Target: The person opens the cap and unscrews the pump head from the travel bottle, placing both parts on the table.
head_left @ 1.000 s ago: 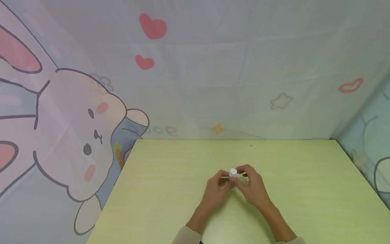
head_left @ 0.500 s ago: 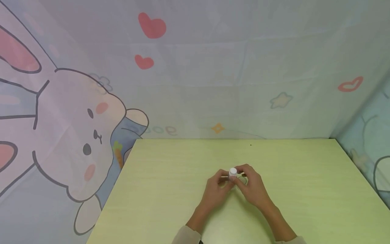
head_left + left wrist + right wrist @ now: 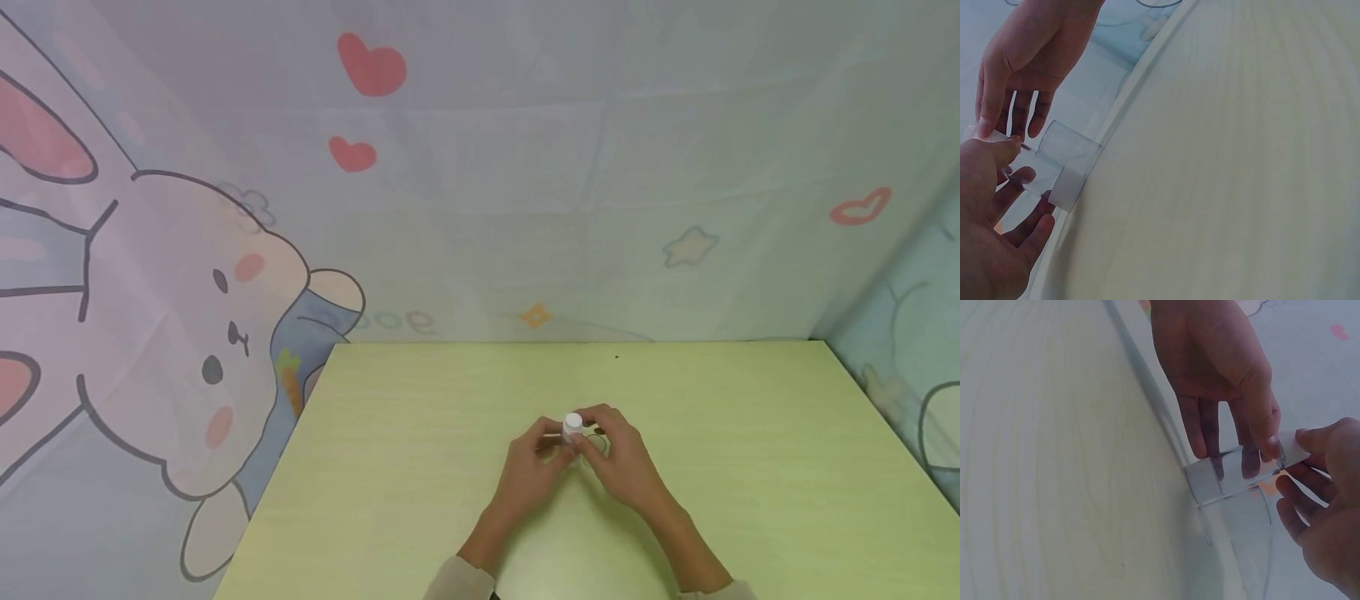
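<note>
Upright on the table stands a small clear bottle (image 3: 1233, 475) with a white cap (image 3: 573, 421) and a white band or contents at its base. My left hand (image 3: 531, 471) grips the bottle's body, thumb on the near side. From the right, my right hand (image 3: 624, 462) pinches the white cap between thumb and fingers, seen best in the right wrist view. Close beside the bottle, on the right, stands a clear cup (image 3: 1069, 145); the right hand partly hides it in the head view. Whether the cap is loose, I cannot tell.
The pale yellow-green table (image 3: 420, 417) reaches back to a printed cloth (image 3: 480, 208) with a rabbit, hearts and stars. More cloth (image 3: 915, 333) hangs along the right side. A tiny dark speck (image 3: 617, 357) lies near the back edge.
Both hands stay nearly in place around the bottle. The whole head view shifts very slightly.
</note>
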### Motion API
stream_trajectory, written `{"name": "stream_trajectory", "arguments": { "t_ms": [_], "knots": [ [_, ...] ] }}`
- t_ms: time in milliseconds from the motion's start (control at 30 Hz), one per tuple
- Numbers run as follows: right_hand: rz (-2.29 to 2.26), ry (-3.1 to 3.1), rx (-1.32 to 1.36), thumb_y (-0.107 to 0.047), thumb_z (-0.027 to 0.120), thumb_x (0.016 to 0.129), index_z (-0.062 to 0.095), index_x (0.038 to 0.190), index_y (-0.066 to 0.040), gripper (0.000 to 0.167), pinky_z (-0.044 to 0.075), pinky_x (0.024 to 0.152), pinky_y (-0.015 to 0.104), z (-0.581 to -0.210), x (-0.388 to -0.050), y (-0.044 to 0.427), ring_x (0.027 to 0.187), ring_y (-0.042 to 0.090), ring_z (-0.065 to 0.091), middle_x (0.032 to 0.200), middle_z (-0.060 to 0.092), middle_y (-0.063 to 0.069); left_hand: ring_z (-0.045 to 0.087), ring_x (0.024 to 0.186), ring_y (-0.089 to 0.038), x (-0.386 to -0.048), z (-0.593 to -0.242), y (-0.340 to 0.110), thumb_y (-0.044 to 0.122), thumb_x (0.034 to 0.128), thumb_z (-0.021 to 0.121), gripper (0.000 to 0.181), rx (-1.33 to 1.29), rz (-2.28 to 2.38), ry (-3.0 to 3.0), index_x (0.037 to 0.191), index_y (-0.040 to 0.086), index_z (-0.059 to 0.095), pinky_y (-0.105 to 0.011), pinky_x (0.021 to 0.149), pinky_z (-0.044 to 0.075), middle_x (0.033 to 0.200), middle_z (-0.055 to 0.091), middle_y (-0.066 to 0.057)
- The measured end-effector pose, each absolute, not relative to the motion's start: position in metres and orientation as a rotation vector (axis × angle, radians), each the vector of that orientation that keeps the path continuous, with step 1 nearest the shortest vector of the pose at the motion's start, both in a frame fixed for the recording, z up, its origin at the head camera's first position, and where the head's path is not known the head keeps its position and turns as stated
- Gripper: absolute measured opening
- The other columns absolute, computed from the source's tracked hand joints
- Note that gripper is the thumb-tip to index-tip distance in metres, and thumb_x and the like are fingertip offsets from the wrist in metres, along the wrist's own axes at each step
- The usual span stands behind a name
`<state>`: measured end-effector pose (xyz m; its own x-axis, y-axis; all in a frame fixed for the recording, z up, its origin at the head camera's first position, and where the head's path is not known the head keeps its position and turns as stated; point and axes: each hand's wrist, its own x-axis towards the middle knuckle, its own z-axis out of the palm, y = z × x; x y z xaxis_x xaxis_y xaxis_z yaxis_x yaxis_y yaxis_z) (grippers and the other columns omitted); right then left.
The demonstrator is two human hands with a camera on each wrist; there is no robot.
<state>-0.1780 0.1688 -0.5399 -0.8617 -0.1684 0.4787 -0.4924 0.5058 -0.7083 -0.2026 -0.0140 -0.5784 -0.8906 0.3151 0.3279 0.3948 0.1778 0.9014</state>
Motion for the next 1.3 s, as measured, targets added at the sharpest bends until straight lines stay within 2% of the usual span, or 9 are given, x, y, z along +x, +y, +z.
{"name": "stream_trajectory", "arguments": {
  "t_ms": [267, 467, 733, 1033, 1300],
  "knots": [
    [1.296, -2.405, 0.550, -0.012, 0.076, 0.099, 0.068, 0.124, -0.010, 0.026, 0.058, 0.090, 0.052, -0.5401, -0.1770, 0.1690, 0.112, 0.023, 0.062, 0.121, 0.069, 0.000, 0.070, 0.117, -0.017, -0.2024, -0.5788, -0.0151, 0.032, 0.1024, 0.074, 0.020, -0.693, -1.831, -2.403, 0.119, 0.023, 0.068, -0.034, 0.102, 0.057, 0.125, 0.072, 0.008],
    [1.343, -2.388, 0.482, -0.016, 0.080, 0.097, 0.068, 0.126, -0.010, 0.032, 0.056, 0.093, 0.053, -0.5402, -0.1771, 0.1671, 0.115, 0.026, 0.064, 0.121, 0.069, 0.000, 0.070, 0.117, -0.017, -0.2019, -0.5793, -0.0155, 0.035, 0.1029, 0.073, 0.021, -0.690, -1.828, -2.415, 0.119, 0.023, 0.068, -0.037, 0.103, 0.057, 0.126, 0.072, 0.007],
    [1.371, -2.380, 0.394, -0.018, 0.085, 0.093, 0.067, 0.119, -0.011, 0.032, 0.056, 0.093, 0.050, -0.5407, -0.1771, 0.1648, 0.111, 0.023, 0.064, 0.115, 0.069, -0.001, 0.069, 0.117, -0.013, -0.2009, -0.5766, -0.0163, 0.039, 0.1024, 0.072, 0.020, -0.675, -1.840, -2.428, 0.118, 0.027, 0.067, -0.036, 0.104, 0.056, 0.125, 0.071, 0.012],
    [1.358, -2.401, 0.405, -0.019, 0.082, 0.095, 0.068, 0.119, -0.010, 0.029, 0.057, 0.093, 0.047, -0.5368, -0.1759, 0.1656, 0.112, 0.024, 0.064, 0.117, 0.070, 0.001, 0.069, 0.118, -0.017, -0.2018, -0.5768, -0.0156, 0.038, 0.1020, 0.073, 0.022, -0.681, -1.847, -2.418, 0.119, 0.026, 0.067, -0.037, 0.105, 0.056, 0.127, 0.071, 0.011],
    [1.338, -2.407, 0.454, -0.017, 0.080, 0.097, 0.070, 0.122, -0.011, 0.027, 0.058, 0.092, 0.049, -0.5368, -0.1760, 0.1680, 0.112, 0.024, 0.064, 0.117, 0.070, -0.001, 0.071, 0.117, -0.021, -0.2019, -0.5776, -0.0152, 0.029, 0.1020, 0.075, 0.020, -0.686, -1.855, -2.406, 0.119, 0.022, 0.068, -0.039, 0.104, 0.057, 0.127, 0.072, 0.007]
  ]
}}
